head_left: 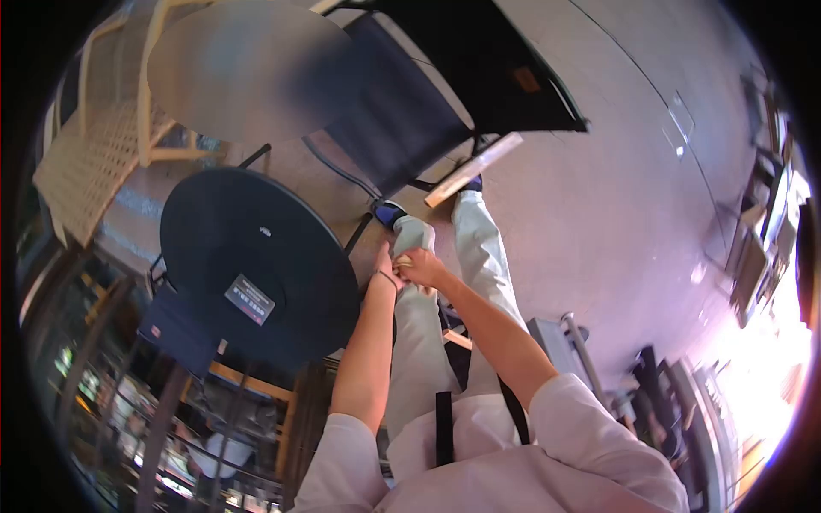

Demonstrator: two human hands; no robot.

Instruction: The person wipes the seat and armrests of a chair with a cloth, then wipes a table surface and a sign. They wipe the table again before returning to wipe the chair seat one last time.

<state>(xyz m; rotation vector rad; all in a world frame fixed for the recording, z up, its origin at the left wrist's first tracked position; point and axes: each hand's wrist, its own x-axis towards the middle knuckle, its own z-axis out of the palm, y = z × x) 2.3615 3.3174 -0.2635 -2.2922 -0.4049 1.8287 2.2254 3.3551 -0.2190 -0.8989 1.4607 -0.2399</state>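
Grey floor (607,214), café-like seating area, railing (162,427) at lower left. Head view, only one: round black counter (205,214) on the person's left, dark folding-type chair (389,111) ahead, woven chair (94,167) at upper left.

Both hands meet above the left trouser leg (419,342), just beside the counter's edge, not touching it. Small yellowish thing (402,261) shows between left hand (385,270) and right hand (417,267); too small to identify. It lies right at the grip, against the fingers, no gap seen; long axis can't be told. Neither hand is clearly nearer, left one is closer to the counter. Right-hand fingers curl in toward the left hand; whether either is clenched on the thing or just resting against it, cannot tell. Dark band (390,280) on left wrist.

Writing: card (250,299) on the counter has pale lines of text, not legible. Small white mark (265,232) nearby, also unreadable. Orange-brown label (525,80) on chair back, no text readable.
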